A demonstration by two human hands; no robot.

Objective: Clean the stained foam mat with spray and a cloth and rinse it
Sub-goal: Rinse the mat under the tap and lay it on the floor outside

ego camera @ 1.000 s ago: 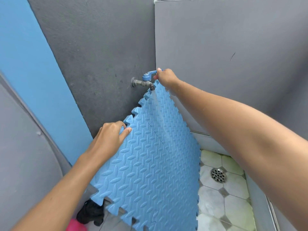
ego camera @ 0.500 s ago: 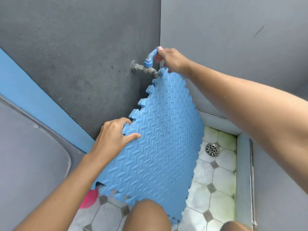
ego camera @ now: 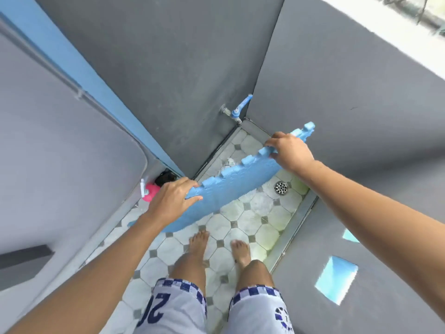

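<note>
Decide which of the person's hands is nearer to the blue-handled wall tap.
Right. The right hand grips the foam mat just below and to the right of the tap; the left hand grips the mat's other end, farther down and left.

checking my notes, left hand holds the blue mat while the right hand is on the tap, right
No: in the head view the right hand grips the mat too, away from the tap. The left hand does hold the mat.
</note>
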